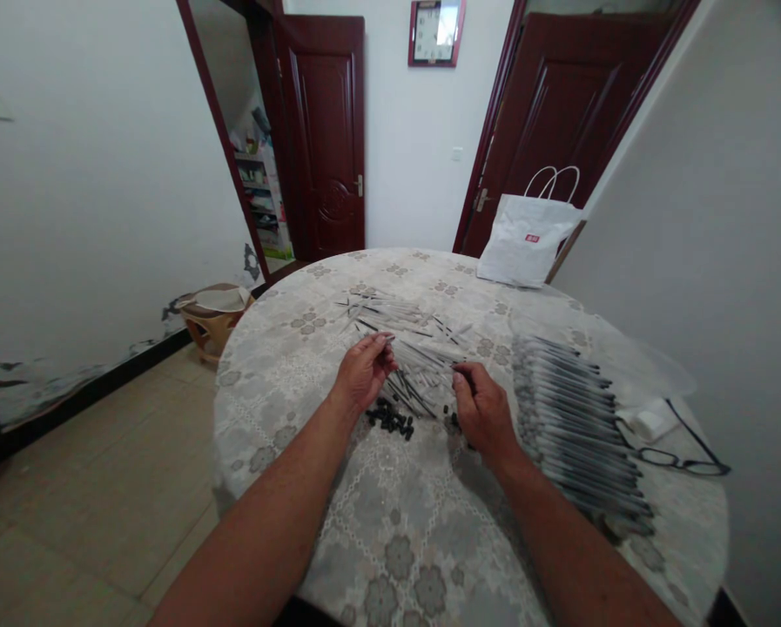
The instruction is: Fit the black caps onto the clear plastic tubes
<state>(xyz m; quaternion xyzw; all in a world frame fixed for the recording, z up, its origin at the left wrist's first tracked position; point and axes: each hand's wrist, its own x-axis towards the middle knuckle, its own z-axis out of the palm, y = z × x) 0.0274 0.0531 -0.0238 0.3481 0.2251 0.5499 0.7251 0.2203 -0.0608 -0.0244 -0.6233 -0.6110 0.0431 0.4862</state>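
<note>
My left hand (364, 370) is closed in a pinch, thumb and forefinger on the end of a slim, clear pen barrel (391, 339). To the right, my right hand (485, 405) is also pinched shut; a small dark tip shows at its fingers, too small to name. Loose clear pen tubes (422, 355) lie on the table between and beyond the hands. Thin dark refills (416, 394) are among them. Small black caps (390, 418) sit in a heap below my left hand, and a few more lie beside my right hand.
Many grey-black pens (579, 427) lie in a row at the right on clear plastic film (651, 357). Eyeglasses (683, 461) and a small white object (655, 421) are beyond them. A white paper bag (527, 239) stands at the far edge of the round table, covered by a patterned cloth (396, 557).
</note>
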